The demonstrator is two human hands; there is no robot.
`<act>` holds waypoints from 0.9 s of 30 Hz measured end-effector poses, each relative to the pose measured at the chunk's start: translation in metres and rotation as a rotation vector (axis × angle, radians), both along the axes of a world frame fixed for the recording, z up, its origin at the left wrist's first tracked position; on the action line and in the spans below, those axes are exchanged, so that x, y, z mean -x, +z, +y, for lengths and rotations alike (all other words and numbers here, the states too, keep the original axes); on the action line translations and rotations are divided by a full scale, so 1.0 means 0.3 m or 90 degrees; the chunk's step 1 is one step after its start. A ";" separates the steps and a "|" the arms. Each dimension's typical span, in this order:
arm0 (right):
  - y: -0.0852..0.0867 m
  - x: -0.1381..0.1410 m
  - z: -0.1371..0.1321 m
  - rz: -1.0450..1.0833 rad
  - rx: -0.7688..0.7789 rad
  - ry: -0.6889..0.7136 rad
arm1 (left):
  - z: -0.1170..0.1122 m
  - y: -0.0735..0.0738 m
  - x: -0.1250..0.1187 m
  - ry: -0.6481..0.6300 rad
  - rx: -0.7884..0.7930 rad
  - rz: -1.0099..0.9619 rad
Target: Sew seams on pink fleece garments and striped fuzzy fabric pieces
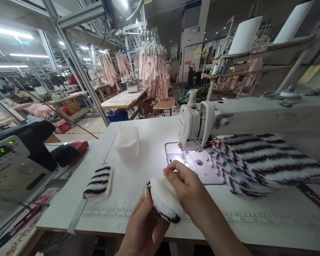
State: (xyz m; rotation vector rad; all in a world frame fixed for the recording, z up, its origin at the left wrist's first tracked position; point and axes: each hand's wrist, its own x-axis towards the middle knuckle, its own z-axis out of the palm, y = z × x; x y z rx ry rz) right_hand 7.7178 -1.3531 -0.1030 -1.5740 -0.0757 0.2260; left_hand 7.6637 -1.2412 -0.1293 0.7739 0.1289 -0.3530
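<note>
My left hand [146,217] is closed around a small fuzzy fabric piece [166,202], white on its upper face with a black-and-white edge. My right hand [182,181] pinches the white fluffy layer at the top of the same piece. Both hands are over the front of the white table, just before the needle area of a sewing machine [194,128]. To their left lies a small striped fuzzy piece [98,181]. Beyond it stands a stack of white pads [127,144]. A folded pile of black-and-white striped plush fabric [266,163] rests under the machine arm.
A ruler strip [245,218] runs along the front of the white table [154,131]. A control box with green digits [13,160] is at the left. Thread cones [245,34] stand above the machine. Pink garments [153,71] hang behind, near another table [124,101].
</note>
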 end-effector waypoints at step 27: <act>-0.064 0.151 0.101 -0.007 -0.066 0.048 | 0.293 0.133 -0.050 0.364 -0.776 -0.230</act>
